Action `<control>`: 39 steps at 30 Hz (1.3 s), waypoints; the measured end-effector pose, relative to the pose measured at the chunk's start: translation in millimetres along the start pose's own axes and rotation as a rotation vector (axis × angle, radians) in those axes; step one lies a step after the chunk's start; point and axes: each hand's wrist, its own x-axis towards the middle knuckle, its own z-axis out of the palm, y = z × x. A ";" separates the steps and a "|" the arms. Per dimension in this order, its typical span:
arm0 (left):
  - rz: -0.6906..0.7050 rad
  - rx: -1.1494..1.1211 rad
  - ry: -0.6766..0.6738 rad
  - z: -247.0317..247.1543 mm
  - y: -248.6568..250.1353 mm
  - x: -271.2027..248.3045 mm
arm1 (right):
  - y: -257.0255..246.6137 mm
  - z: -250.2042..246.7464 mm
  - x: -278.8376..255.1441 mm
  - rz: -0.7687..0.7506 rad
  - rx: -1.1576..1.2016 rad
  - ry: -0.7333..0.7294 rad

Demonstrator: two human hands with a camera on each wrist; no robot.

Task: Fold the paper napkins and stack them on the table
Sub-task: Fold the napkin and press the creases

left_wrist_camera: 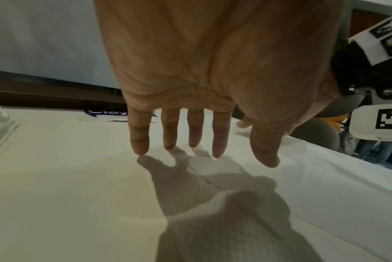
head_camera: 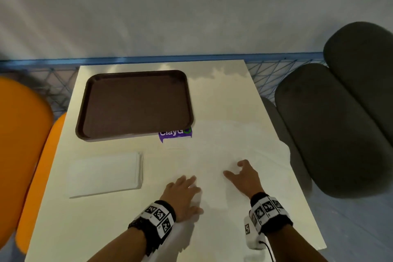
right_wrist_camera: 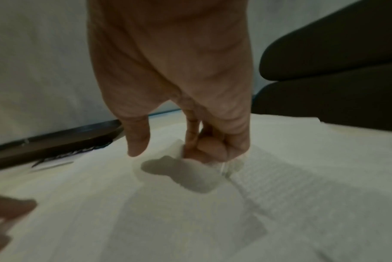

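A large white paper napkin (head_camera: 229, 147) lies opened flat on the right half of the counter (head_camera: 119, 219), its far right corner reaching the counter's right edge. The left hand (head_camera: 182, 193) rests on it with fingers straight and spread, fingertips (left_wrist_camera: 141, 148) touching the sheet, holding nothing. The right hand (head_camera: 244, 174) has its fingers curled down onto the napkin; the wrist view shows a small ridge of paper bunched at those fingers (right_wrist_camera: 204, 147), so its grip seems to be a pinch on the sheet, with the thumb held apart.

The paper looks thin, limp and embossed, so I'd judge it light, easily creased and quick to tear or slide. Best taken at a corner or edge while the other palm pins it.

To the left sits 1 stack of folded napkins (head_camera: 105, 173), well apart from the hands. Beyond it is a brown tray (head_camera: 136, 104), overlapping a purple sticker (head_camera: 175, 135). The near counter is open for folding; a dark chair (head_camera: 340, 117) stands close beside the right edge.
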 end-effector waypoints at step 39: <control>0.478 -1.237 0.529 -171.6 -20.5 -149.3 | -82.4 -120.1 -146.1 -0.689 0.803 -0.129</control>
